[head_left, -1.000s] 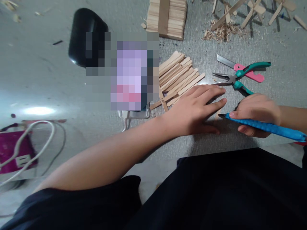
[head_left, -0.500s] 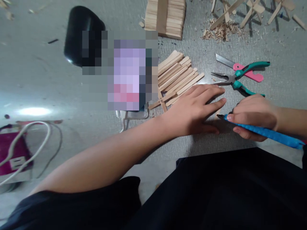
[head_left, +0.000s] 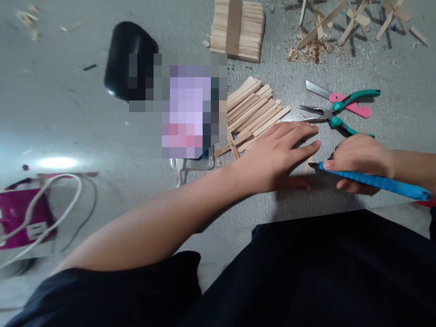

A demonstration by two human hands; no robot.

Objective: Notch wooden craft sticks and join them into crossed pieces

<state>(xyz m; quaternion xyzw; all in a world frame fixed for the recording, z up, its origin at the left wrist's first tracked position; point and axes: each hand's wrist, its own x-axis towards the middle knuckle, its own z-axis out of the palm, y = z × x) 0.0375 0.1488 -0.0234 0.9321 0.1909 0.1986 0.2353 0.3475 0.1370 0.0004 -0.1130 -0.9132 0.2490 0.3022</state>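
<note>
My left hand (head_left: 275, 156) lies on the table with its fingers spread, palm down, beside a fan of loose craft sticks (head_left: 255, 111). A small bit of pale wooden stick (head_left: 308, 164) shows between its thumb and forefinger; the rest is hidden. In my right hand (head_left: 363, 159) is a slim blue pen-like tool (head_left: 384, 182) with a ridged body, fingers closed around it. Its dark tip rests at or just over that bit of wood; contact cannot be told. Two crossed sticks (head_left: 233, 144) lie next to my left wrist.
Beyond my hands lie green-handled pliers (head_left: 329, 113) across a pink folding knife (head_left: 352, 104) with its blade out. A banded stick bundle (head_left: 235, 29), wood shavings (head_left: 313, 49) and crossed-stick frames (head_left: 356, 20) sit farther back. Leftward are a blurred-out phone, black case (head_left: 129, 59) and white cable (head_left: 73, 200).
The camera view has shifted slightly, so the table things appear a little right and lower at the left. The blue tool's rear end appears slightly higher. Both hands keep nearly the same pose.
</note>
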